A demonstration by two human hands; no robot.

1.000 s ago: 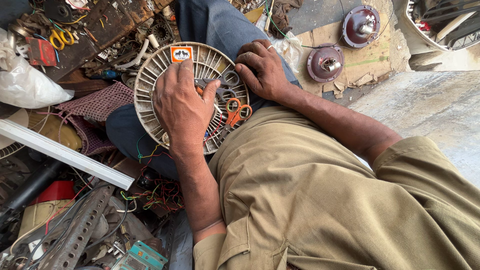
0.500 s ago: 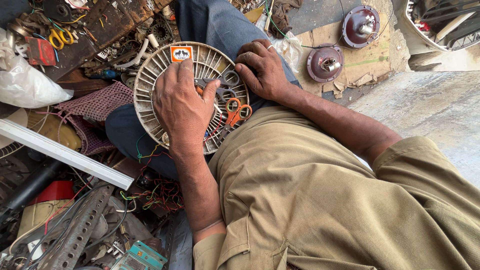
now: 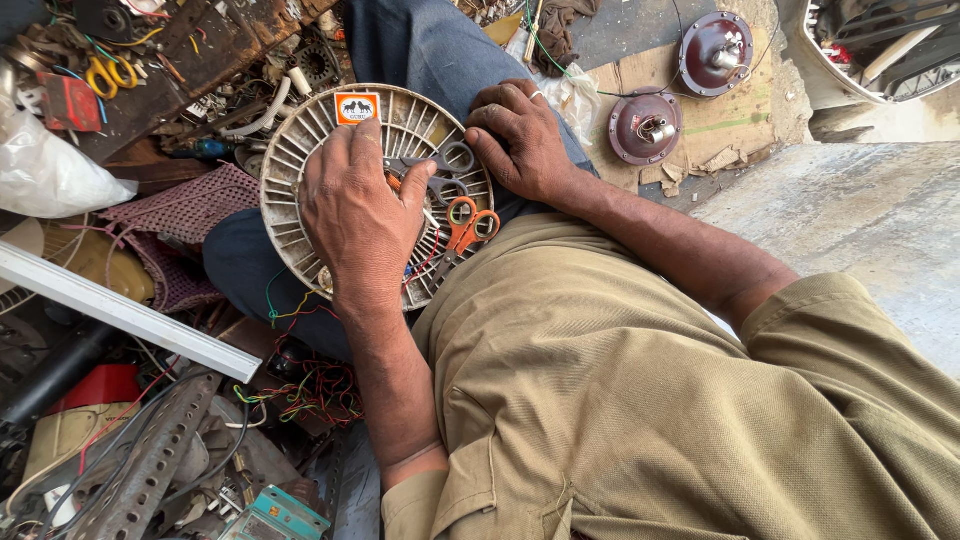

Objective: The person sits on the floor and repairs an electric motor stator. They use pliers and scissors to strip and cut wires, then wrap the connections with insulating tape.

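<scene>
A round, dirty white plastic fan grille (image 3: 300,170) with radial ribs lies dish-like on the person's lap, and it serves as a tray. Inside it lie orange-handled scissors (image 3: 468,228), just beside the left hand's fingertips, and grey-handled scissors (image 3: 440,165) between the two hands, along with some thin coloured wires.

The left hand (image 3: 358,215) rests palm down on the middle of the grille, its fingers (image 3: 335,150) spread and bent over the ribs; whether they grip something underneath cannot be told. The right hand (image 3: 525,140) lies on the grille's far rim, its fingers (image 3: 490,115) curled loosely against the edge, holding nothing that shows.

Beyond the right hand's fingers, two dark red round metal motor covers (image 3: 645,125) sit on a sheet of brown cardboard (image 3: 720,120) on the floor. To the outer side of the left hand's fingers lie a white bar (image 3: 120,310), a tangle of coloured wires (image 3: 310,385) and yellow-handled scissors (image 3: 105,72) among scrap.
</scene>
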